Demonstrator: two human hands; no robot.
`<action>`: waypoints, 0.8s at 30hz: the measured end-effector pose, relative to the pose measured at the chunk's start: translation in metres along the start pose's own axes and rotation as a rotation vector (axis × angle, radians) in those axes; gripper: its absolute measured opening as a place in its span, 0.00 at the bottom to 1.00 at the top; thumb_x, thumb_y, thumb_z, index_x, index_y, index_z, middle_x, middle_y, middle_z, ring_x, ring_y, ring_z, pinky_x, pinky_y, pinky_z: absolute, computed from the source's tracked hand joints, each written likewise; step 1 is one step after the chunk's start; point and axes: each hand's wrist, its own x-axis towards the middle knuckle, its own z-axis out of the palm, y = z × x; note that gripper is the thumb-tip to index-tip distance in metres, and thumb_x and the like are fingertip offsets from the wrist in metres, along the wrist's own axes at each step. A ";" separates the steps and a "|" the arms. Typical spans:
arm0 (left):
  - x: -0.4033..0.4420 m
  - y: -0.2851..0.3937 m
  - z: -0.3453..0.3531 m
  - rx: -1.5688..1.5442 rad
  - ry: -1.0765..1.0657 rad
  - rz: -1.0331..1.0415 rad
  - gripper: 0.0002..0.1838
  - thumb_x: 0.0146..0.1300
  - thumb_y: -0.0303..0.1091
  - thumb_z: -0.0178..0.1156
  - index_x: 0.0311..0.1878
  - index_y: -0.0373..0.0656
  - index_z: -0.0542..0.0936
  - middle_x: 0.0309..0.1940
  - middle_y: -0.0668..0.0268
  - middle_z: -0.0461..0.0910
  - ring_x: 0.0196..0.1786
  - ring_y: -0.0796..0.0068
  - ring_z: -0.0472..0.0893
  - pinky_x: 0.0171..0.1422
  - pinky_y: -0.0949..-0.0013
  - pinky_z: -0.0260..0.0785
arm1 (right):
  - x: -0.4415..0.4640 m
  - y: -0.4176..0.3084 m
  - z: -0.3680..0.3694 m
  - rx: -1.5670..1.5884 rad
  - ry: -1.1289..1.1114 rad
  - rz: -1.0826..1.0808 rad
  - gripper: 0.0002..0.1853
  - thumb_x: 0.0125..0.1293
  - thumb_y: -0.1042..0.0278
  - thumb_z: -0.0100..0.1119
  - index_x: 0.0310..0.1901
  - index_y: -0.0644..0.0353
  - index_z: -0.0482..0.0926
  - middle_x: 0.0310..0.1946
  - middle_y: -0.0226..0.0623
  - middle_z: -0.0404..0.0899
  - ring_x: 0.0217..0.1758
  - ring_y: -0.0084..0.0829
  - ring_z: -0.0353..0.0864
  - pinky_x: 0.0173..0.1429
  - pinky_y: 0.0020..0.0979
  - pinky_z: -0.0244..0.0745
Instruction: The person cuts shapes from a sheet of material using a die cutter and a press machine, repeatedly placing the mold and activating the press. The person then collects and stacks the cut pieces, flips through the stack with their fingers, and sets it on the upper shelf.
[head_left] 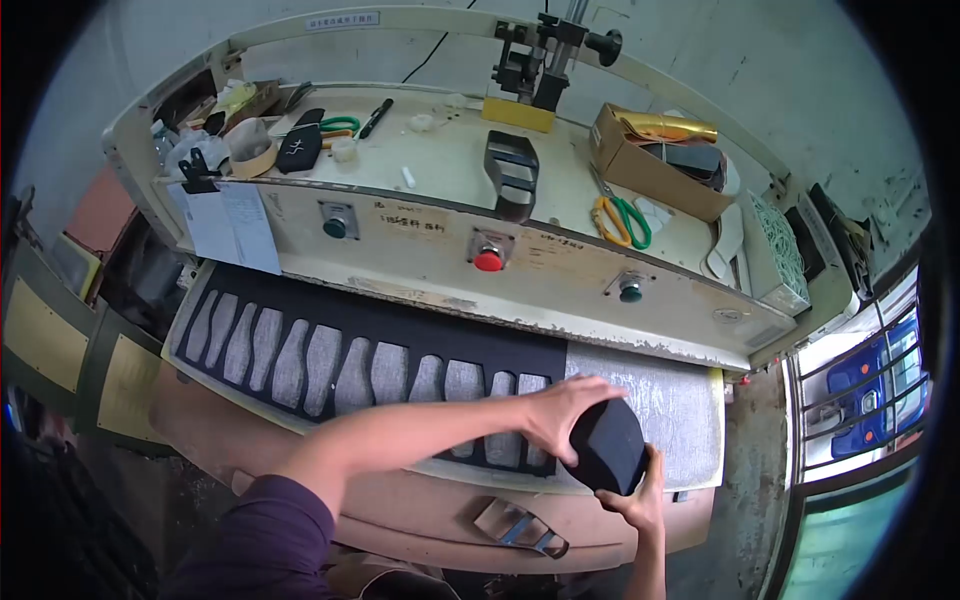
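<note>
Between my two hands is a thick stack of black, insole-shaped cut pieces; single layers are hard to make out. My left hand grips its upper left side, arm stretched across the board. On the lower right, my right hand closes round its edge. The stack is held over the pale cutting board. Left of it lies a black sheet with a row of long curved cut-outs showing the board beneath. A metal cutting die rests on the brown front table, below my left forearm.
Behind the board stands a press beam with a red button and green buttons. On its ledge are another cutting die, scissors, a cardboard box and a black pen. A barred window is at right.
</note>
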 end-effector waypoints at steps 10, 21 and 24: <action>-0.056 0.119 -0.252 -0.381 0.153 -0.452 0.62 0.42 0.39 0.88 0.82 0.38 0.65 0.67 0.37 0.78 0.60 0.48 0.83 0.66 0.53 0.78 | 0.011 -0.232 0.052 1.135 -0.252 0.043 0.58 0.52 0.56 0.76 0.86 0.57 0.59 0.75 0.50 0.69 0.73 0.47 0.71 0.78 0.46 0.62; -0.110 0.014 -0.373 0.495 0.430 -0.470 0.28 0.76 0.50 0.59 0.64 0.32 0.80 0.65 0.42 0.81 0.66 0.43 0.82 0.71 0.48 0.75 | 0.197 -0.435 0.035 1.216 -0.240 0.258 0.45 0.65 0.37 0.72 0.72 0.64 0.71 0.61 0.53 0.79 0.61 0.49 0.82 0.64 0.57 0.79; -0.166 -0.026 -0.344 1.072 0.380 0.094 0.24 0.77 0.48 0.58 0.61 0.36 0.84 0.68 0.44 0.80 0.76 0.44 0.75 0.82 0.46 0.65 | 0.202 -0.443 0.034 1.102 -0.272 0.294 0.47 0.63 0.35 0.73 0.73 0.64 0.71 0.61 0.52 0.78 0.61 0.48 0.81 0.63 0.57 0.79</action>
